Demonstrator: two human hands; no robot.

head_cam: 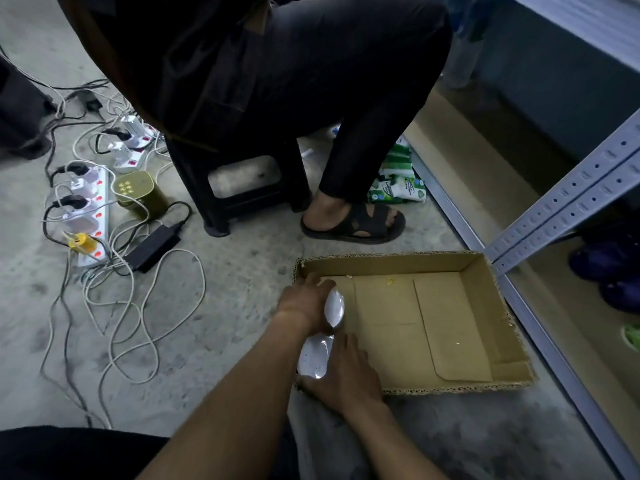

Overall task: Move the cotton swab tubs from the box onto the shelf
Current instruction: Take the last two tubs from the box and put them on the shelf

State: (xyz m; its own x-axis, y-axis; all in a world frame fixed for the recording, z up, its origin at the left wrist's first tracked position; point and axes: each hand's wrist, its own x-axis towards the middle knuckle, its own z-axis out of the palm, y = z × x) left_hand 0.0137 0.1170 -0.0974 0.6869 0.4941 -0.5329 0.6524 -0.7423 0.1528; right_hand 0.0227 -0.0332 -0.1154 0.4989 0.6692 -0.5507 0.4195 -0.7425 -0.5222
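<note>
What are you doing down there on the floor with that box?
A person is reaching into a shallow cardboard box on the floor with both hands. The left hand grips one white tub and the right hand grips another white tub, both at the box's left end. The rest of the box looks empty apart from a few crumbs. The metal shelf stands just to the right. Someone else sits on a dark stool nearby.

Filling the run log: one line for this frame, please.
left hand: on upper tub | right hand: on lower tub | both tubs at box left wall | rest of box empty
</note>
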